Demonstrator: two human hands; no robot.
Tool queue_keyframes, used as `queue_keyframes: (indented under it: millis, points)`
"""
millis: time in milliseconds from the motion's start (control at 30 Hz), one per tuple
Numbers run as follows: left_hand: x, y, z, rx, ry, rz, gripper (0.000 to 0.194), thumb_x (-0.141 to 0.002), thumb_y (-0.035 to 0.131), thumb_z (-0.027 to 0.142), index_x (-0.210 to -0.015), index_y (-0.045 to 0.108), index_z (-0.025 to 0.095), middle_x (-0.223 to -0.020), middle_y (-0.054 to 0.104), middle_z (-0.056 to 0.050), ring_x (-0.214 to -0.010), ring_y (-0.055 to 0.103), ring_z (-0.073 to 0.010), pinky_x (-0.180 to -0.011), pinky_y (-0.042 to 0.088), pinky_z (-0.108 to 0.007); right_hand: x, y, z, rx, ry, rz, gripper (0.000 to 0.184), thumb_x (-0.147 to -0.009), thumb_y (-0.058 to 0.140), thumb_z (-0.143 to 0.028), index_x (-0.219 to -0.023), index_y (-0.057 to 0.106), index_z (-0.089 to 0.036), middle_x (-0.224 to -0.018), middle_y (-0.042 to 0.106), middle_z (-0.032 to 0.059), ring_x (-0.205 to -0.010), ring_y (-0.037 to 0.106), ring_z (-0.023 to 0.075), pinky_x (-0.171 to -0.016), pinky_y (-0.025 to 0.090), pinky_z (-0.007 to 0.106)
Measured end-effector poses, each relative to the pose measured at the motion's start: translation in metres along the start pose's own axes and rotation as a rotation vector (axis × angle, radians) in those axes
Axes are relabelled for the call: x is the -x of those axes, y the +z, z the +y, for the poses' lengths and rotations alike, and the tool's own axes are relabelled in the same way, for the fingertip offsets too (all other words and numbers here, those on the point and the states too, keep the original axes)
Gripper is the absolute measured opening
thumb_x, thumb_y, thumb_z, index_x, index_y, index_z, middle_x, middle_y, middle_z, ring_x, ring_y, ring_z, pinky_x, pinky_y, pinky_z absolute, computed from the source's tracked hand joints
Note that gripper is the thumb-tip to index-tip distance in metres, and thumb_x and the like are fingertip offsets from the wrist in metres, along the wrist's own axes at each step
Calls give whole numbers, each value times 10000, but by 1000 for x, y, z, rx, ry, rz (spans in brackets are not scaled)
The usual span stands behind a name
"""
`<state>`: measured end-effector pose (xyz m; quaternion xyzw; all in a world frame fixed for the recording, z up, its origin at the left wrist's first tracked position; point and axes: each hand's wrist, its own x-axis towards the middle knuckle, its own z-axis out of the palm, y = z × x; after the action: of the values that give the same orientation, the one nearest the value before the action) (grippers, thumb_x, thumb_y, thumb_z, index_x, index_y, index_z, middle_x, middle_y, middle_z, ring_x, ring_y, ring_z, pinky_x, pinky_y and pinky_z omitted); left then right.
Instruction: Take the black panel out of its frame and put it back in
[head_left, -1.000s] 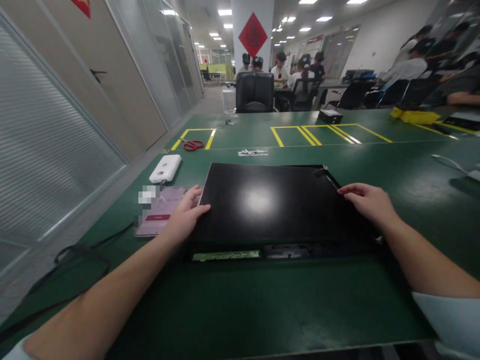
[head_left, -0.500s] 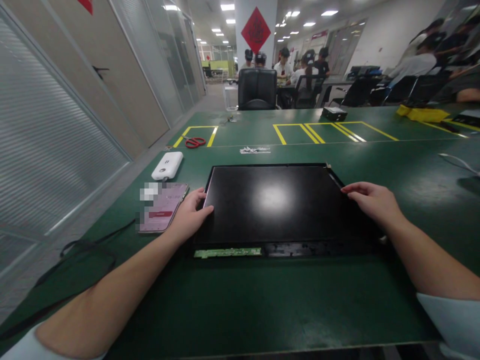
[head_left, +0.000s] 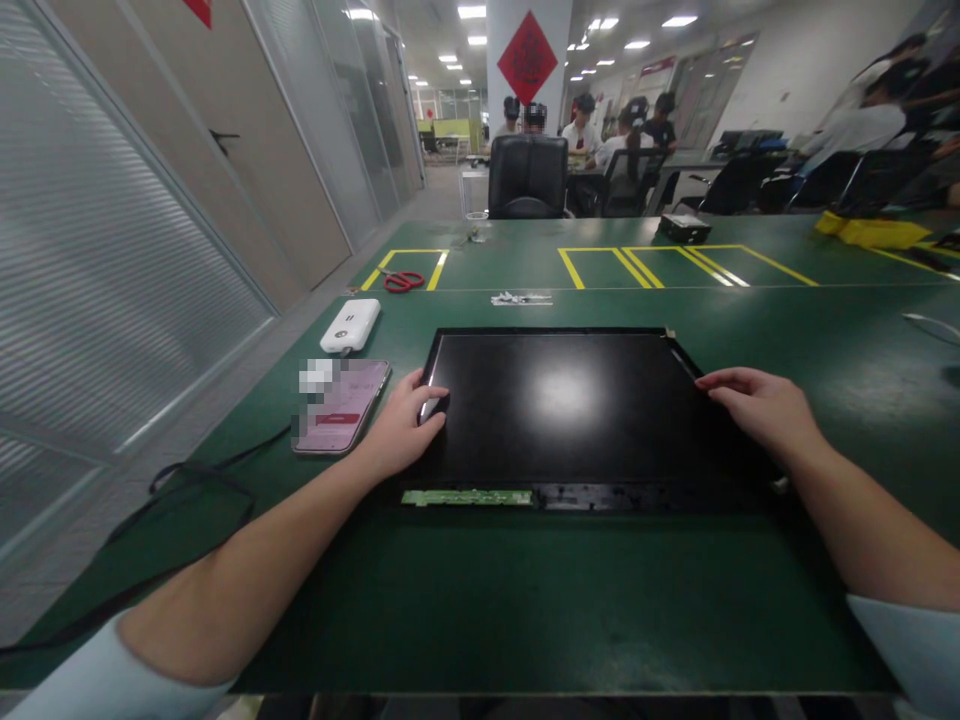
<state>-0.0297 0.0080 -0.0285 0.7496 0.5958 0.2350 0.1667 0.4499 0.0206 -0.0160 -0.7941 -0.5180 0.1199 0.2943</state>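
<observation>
A black flat display panel point(head_left: 555, 420) lies face up on the green table in front of me, with a thin black frame and a round glare on its face. Along its near edge runs a narrow green circuit board point(head_left: 466, 497). My left hand point(head_left: 411, 418) grips the panel's left edge, thumb and index finger over the face; a pale glint shows between them. At the right edge my right hand point(head_left: 761, 408) pinches the rim with thumb and fingertips. What the undersides of the fingers touch is hidden.
Left of the panel lie a phone point(head_left: 343, 405), a white power bank point(head_left: 351, 326) and a black cable point(head_left: 202, 468). Red-handled scissors point(head_left: 403, 281) and small white scraps point(head_left: 521, 299) are farther back. A black box point(head_left: 684, 229) and yellow item point(head_left: 874, 230) sit at the far right. People sit beyond.
The view has shifted slightly, so everything appears a little farther right. My left index finger has moved onto the panel's face, and a pale glint now shows beneath it. My right hand keeps its place.
</observation>
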Motion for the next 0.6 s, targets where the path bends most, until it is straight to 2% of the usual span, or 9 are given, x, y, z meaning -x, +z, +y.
queue_keyframes:
  millis: [200,600]
  points:
    - [1,0,3,-13,-4,-6,380,-879,573,297,-1235,658,195,-1573,444,-175,-1524,368,-362,-1229,321,-560,2,-1,-3,-13,23,-7,269,-670,610,-306,-856,795,-248,-908,779,34,-880,668,244,-895,469,373]
    - [2,0,5,3,6,-10,355,-878,573,303,-1208,659,206,-1569,432,-173,-1529,346,-370,-1242,280,-574,1,0,1,39,-20,-61,286,-722,609,-323,-914,801,-231,-908,765,56,-863,637,240,-839,452,376]
